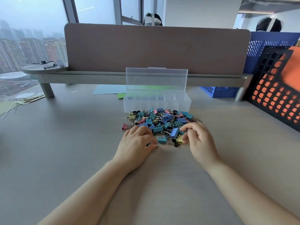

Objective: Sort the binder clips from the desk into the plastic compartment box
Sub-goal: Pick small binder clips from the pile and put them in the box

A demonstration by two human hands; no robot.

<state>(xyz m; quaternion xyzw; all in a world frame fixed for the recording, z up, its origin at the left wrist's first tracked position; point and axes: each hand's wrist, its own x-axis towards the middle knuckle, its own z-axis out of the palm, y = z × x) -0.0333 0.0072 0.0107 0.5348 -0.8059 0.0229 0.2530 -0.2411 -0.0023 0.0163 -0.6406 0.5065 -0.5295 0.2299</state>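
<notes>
A heap of coloured binder clips (160, 120) lies mid-desk (65, 143), toward the far edge, just in front of the clear plastic compartment box (156, 103), whose lid (156, 78) stands open against the partition (155, 49). The left hand (136, 143) rests at the heap's near-left edge with its fingers curled; whether it holds a clip cannot be told. The right hand (199, 140), at the near-right edge, pinches a yellow clip (179, 140) between thumb and fingers. Perforated crates (272, 98) stand along the desk's right edge.
</notes>
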